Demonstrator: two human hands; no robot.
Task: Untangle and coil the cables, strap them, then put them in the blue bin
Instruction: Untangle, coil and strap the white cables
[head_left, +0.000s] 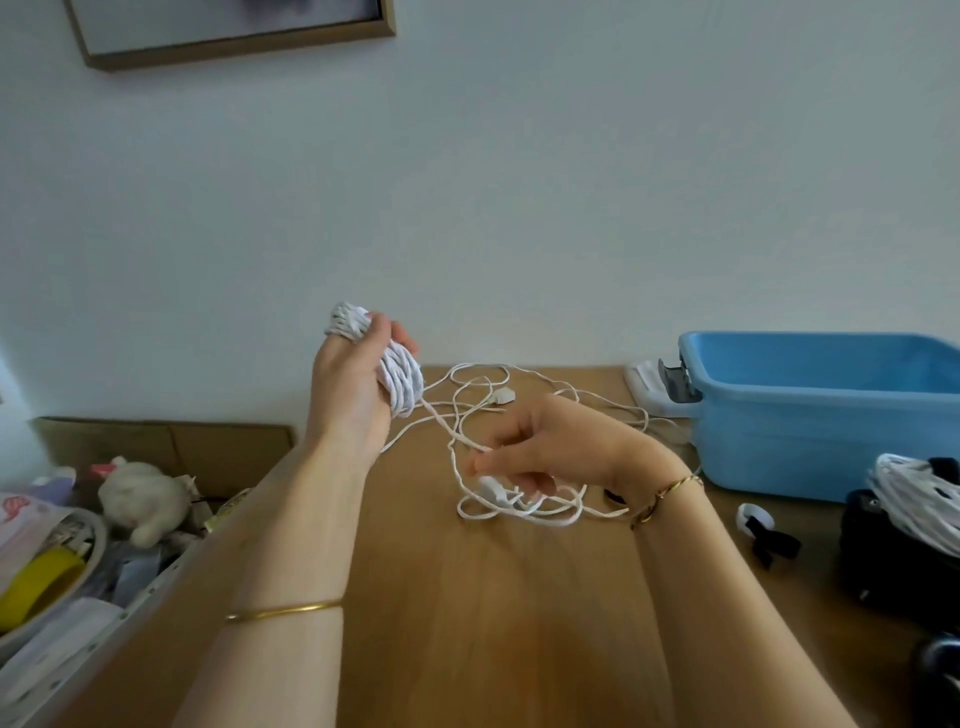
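Head view, left hand (353, 384) holds coil (400, 382) aloft

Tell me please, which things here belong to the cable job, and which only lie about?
For the job: white cable coil in the left hand; loose cable pinched by the right hand; blue bin; black strap.
Lying about: plush toy; yellow roll; picture frame.

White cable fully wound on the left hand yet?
No: the left hand holds a coil, but loose cable loops, pinched by the right hand, lie tangled on the table.
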